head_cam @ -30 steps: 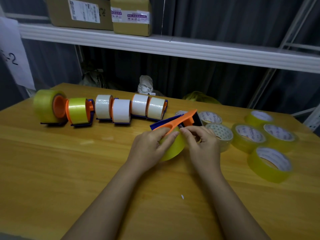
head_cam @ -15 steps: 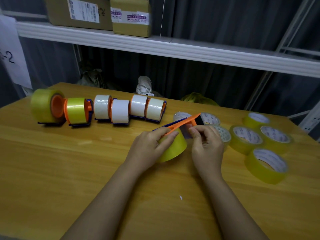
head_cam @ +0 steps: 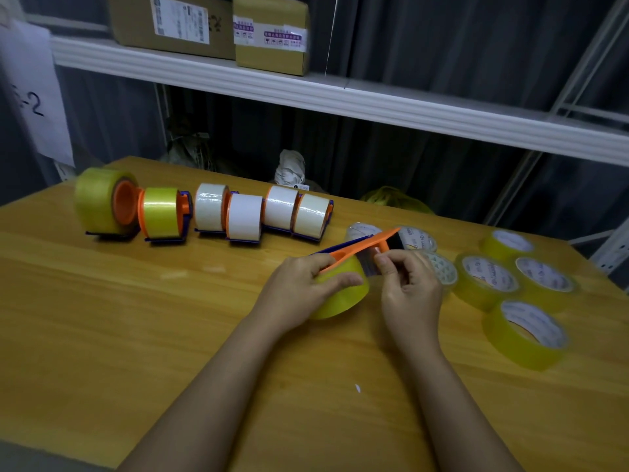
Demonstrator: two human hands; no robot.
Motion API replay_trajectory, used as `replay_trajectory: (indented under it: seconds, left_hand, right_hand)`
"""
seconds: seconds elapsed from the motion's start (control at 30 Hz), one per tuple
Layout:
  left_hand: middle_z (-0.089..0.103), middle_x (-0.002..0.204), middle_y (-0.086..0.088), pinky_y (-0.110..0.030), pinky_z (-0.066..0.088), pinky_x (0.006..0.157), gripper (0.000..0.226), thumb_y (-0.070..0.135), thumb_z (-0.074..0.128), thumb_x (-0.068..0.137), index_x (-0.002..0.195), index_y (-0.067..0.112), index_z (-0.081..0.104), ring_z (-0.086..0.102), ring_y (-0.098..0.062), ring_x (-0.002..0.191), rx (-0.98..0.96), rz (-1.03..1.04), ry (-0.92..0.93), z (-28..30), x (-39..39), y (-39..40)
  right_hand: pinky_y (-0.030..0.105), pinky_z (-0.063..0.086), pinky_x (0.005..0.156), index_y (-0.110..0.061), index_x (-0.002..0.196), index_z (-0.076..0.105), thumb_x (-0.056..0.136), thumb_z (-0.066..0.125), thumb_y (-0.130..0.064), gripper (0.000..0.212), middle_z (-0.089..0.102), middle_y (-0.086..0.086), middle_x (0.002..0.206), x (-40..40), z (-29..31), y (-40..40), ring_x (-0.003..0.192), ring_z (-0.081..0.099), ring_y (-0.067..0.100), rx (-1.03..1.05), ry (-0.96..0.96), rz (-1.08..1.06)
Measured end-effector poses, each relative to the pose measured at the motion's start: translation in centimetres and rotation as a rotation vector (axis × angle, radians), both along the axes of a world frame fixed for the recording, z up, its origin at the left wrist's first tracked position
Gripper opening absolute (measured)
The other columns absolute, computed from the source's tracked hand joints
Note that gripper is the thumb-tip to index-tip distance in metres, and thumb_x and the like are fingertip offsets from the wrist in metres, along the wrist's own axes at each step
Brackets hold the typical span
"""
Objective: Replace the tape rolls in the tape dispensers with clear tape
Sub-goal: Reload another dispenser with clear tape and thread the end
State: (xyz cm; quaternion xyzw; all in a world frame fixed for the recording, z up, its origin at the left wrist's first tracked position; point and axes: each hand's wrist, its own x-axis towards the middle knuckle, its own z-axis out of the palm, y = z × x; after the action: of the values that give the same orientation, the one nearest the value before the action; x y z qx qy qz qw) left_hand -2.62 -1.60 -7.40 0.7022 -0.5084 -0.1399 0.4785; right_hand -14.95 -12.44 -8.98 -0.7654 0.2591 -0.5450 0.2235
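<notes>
At 10 o'clock on the wooden table (head_cam: pixel 102 318), 6 loaded dispensers (head_cam: pixel 204 212) stand in a row, glossy drums on plastic frames. At centre, the left hand (head_cam: pixel 299 291) curls round the clear tape roll (head_cam: pixel 343 294) in the orange dispenser (head_cam: pixel 360 248); the right hand (head_cam: pixel 408 287) pinches its film end. The roll looks light, stiff and slick, best gripped across its rim. At 3 o'clock lie spare rolls (head_cam: pixel 520 332).

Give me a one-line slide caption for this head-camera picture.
Left hand steadies a yellowish tape roll in an orange dispenser while right hand pinches its tape end.
</notes>
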Motion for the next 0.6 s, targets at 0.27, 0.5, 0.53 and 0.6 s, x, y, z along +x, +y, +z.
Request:
replay_trajectory:
  seconds: [0.27, 0.5, 0.53, 0.6]
  left_hand:
    - [0.054, 0.074, -0.003, -0.045, 0.044, 0.070, 0.070, 0.067, 0.026, 0.088, 0.088, 0.006, 0.060, 0.051, -0.016, 0.069, 0.148, -0.127, 0.166, 0.6, -0.4, 0.5]
    - [0.048, 0.140, 0.007, -0.041, 0.030, 0.113, 0.061, 0.063, 0.029, 0.094, 0.143, 0.028, 0.040, 0.042, -0.011, 0.130, 0.228, -0.188, 0.387, 0.4, -1.0, 0.7]
    - [0.044, 0.144, 0.007, -0.040, 0.027, 0.115, 0.064, 0.064, 0.026, 0.093, 0.145, 0.028, 0.037, 0.039, -0.012, 0.133, 0.224, -0.189, 0.392, 0.4, -1.1, 0.6]
    - [0.035, 0.148, 0.008, -0.030, 0.020, 0.114, 0.063, 0.060, 0.021, 0.095, 0.149, 0.027, 0.028, 0.029, -0.011, 0.138, 0.209, -0.145, 0.397, 0.4, -1.4, 0.3]
  right_hand:
    - [0.022, 0.035, 0.068, -0.012, 0.083, 0.066, 0.091, 0.052, -0.025, 0.020, 0.062, -0.004, 0.080, 0.1, 0.6, 0.4, 0.076, 0.049, 0.010, -0.284, 0.119, -0.041]
    - [0.025, 0.037, 0.054, -0.013, 0.091, 0.059, 0.095, 0.043, -0.028, 0.022, 0.061, -0.003, 0.072, 0.3, 0.3, 1.2, 0.063, 0.051, 0.007, -0.189, 0.103, -0.001]
    - [0.026, 0.037, 0.054, -0.013, 0.091, 0.059, 0.095, 0.043, -0.028, 0.022, 0.061, -0.003, 0.072, 0.4, 0.3, 1.5, 0.063, 0.052, 0.008, -0.194, 0.095, -0.005]
    - [0.030, 0.041, 0.053, -0.012, 0.091, 0.059, 0.095, 0.044, -0.026, 0.021, 0.062, -0.002, 0.072, 0.7, 0.1, 1.8, 0.063, 0.055, 0.010, -0.207, 0.082, -0.017]
